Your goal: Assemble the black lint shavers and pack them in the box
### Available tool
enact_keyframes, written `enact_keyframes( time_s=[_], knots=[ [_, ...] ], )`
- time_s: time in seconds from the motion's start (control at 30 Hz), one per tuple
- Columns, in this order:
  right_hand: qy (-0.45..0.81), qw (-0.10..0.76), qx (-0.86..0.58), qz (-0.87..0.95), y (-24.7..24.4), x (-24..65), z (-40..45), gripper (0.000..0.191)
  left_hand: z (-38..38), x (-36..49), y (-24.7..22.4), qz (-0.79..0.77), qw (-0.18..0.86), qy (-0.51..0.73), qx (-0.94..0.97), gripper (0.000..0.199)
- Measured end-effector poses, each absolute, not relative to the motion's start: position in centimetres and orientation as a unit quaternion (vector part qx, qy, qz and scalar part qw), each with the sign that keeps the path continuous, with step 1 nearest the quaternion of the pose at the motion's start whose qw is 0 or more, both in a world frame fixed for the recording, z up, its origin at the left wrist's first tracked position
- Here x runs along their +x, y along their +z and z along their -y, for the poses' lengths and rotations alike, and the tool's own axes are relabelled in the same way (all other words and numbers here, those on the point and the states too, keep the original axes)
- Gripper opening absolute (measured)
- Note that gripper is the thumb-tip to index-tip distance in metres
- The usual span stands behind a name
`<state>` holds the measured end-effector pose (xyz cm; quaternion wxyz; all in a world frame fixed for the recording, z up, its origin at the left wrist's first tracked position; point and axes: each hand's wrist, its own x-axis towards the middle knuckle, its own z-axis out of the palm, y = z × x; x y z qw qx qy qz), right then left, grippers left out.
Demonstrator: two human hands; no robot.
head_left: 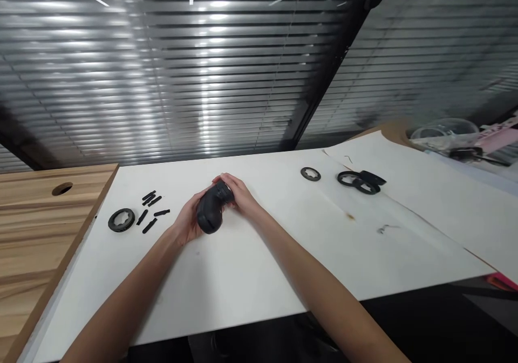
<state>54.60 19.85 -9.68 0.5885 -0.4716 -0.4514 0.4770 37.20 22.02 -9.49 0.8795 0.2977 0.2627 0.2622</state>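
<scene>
Just above the white table top, I hold a black curved elbow-shaped part (210, 212) between both hands. My left hand (186, 220) is wrapped round its lower, rounded end from the left. At the upper end, my right hand (239, 193) grips the narrower ringed collar; some of its fingers are hidden behind the part. To the left lie several small black strips (150, 225) and a thick dark ring (121, 220) with a notched inner edge. A thinner notched ring (310, 174) rests on the right side.
Farther right, black rings (347, 178) lie partly overlapped with a black curved piece (373, 178). A small bent metal key (348, 159) sits behind them. Clear plastic containers (445, 131) stand at the far right. Wood-grain surface (36, 244) adjoins on the left; metal blinds (202, 72) rise behind.
</scene>
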Motion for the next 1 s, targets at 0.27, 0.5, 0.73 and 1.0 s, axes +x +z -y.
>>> enact_keyframes(
  time_s=[0.27, 0.5, 0.73, 1.0],
  knots=[
    [0.412, 0.607, -0.491, 0.47, -9.5, 54.2, -19.3, 0.054, -22.6, 36.6, -10.4, -0.217, 0.894, 0.251, 0.3, 0.055],
    [0.392, 0.602, -0.487, 0.497, -9.1, 54.1, -18.8, 0.053, -22.0, 36.9, -10.2, -0.225, 0.867, 0.302, 0.327, 0.057],
    [0.325, 0.58, -0.467, 0.583, -9.0, 54.3, -19.0, 0.038, -21.8, 36.9, -9.1, -0.232, 0.877, 0.297, 0.298, 0.03],
    [0.325, 0.589, -0.511, 0.534, -9.3, 54.3, -19.1, 0.04, -21.7, 36.9, -8.9, -0.279, 0.876, 0.235, 0.315, 0.036]
  ],
)
